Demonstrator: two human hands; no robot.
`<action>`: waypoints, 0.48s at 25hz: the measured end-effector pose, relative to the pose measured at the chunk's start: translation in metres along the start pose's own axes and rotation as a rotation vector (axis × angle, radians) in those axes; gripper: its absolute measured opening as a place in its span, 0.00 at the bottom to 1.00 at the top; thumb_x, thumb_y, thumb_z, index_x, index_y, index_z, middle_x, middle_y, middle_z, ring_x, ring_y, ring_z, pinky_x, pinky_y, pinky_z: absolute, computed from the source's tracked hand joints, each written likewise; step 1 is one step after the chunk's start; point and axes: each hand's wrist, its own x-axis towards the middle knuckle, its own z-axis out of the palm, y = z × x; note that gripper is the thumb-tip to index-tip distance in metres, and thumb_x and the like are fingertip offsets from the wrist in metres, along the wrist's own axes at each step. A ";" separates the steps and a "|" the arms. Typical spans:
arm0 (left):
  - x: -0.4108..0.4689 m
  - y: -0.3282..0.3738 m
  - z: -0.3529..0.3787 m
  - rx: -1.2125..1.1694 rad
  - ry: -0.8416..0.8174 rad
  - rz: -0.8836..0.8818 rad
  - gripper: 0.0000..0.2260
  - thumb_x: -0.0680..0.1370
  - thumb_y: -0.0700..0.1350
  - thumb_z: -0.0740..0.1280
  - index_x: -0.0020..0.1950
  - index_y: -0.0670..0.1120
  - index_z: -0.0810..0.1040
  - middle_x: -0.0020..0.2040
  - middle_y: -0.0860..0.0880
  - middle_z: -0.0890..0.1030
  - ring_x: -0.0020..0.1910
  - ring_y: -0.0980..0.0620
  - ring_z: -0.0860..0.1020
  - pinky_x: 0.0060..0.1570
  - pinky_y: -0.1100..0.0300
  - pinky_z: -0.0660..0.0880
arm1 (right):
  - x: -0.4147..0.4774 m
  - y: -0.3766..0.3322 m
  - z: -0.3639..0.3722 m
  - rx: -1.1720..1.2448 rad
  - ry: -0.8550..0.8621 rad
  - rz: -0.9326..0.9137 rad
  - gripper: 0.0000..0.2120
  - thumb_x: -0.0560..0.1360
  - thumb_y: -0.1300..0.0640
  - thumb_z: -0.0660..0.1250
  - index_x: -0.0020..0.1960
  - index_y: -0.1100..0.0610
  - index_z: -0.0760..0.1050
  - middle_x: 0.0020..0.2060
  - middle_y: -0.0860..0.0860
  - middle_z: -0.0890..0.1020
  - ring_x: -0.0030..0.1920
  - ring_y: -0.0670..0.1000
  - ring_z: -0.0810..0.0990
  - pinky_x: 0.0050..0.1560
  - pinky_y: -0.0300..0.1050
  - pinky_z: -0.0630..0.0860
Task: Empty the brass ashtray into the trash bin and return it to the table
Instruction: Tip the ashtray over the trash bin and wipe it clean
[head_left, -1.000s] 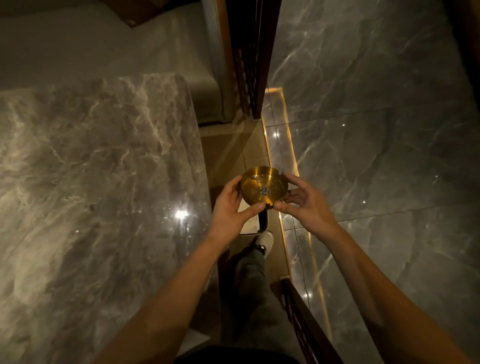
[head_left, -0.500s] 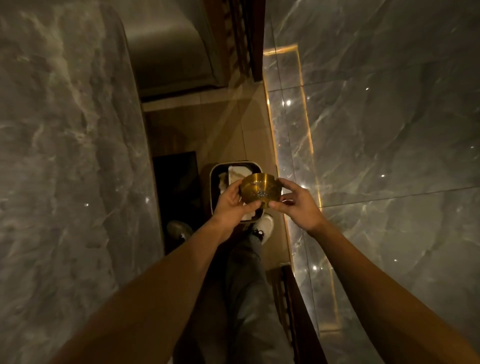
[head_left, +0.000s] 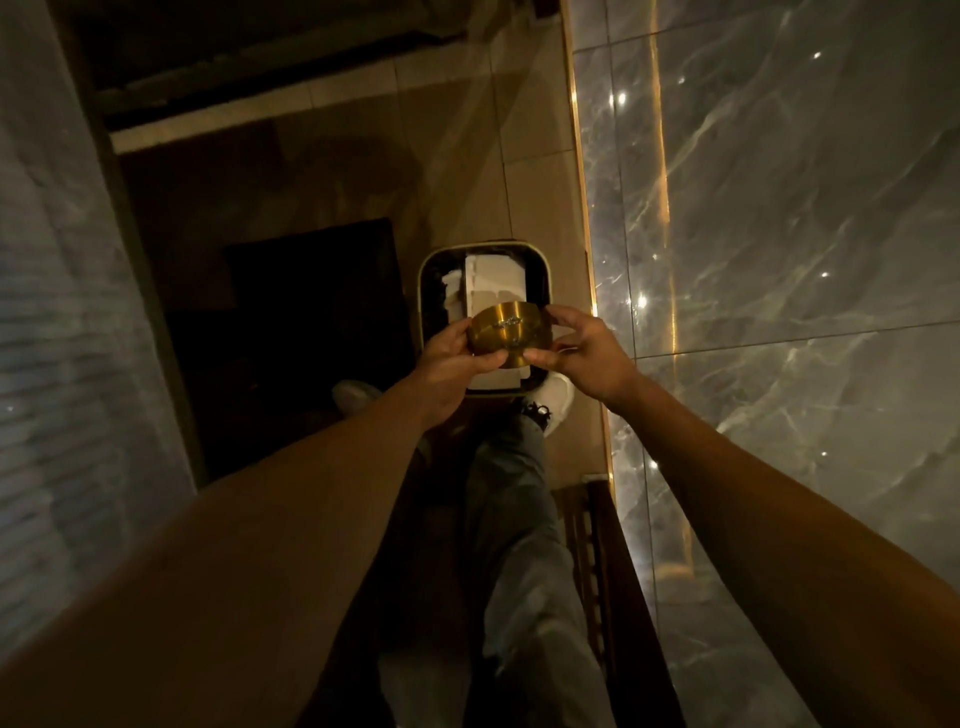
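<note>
Because the marble counter (head_left: 62, 322) on the left is cut off and smeared by blur, little of it reads. The left hand (head_left: 451, 358) pinches the near-left rim of the brass ashtray (head_left: 509, 335), its grip clamped there; the right hand (head_left: 582, 353) clamps the opposite rim with thumb and fingertips. The ashtray is held directly above the trash bin (head_left: 428, 291), apparently so the ash falls inside once tipped. The bin's contents are pale paper, partly hidden; the grey flecks in the dish are too small to identify.
</note>
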 end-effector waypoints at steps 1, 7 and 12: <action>0.005 -0.003 -0.003 -0.011 0.005 -0.012 0.25 0.74 0.27 0.68 0.70 0.41 0.70 0.60 0.47 0.79 0.57 0.53 0.78 0.57 0.62 0.74 | 0.004 0.001 0.003 0.005 -0.004 -0.003 0.31 0.72 0.62 0.74 0.71 0.61 0.66 0.55 0.43 0.76 0.44 0.43 0.82 0.41 0.30 0.78; 0.030 -0.016 -0.015 -0.075 0.047 -0.111 0.22 0.76 0.29 0.67 0.68 0.42 0.72 0.57 0.50 0.79 0.58 0.54 0.76 0.51 0.67 0.72 | 0.024 0.011 0.016 0.032 -0.001 0.044 0.20 0.72 0.62 0.73 0.63 0.60 0.74 0.51 0.48 0.78 0.45 0.43 0.80 0.41 0.31 0.76; 0.052 -0.031 -0.019 -0.143 0.091 -0.180 0.20 0.77 0.31 0.67 0.69 0.39 0.73 0.66 0.43 0.79 0.66 0.48 0.76 0.66 0.60 0.70 | 0.034 0.030 0.030 0.091 0.051 0.151 0.21 0.73 0.58 0.72 0.64 0.60 0.73 0.49 0.46 0.77 0.49 0.45 0.78 0.43 0.34 0.74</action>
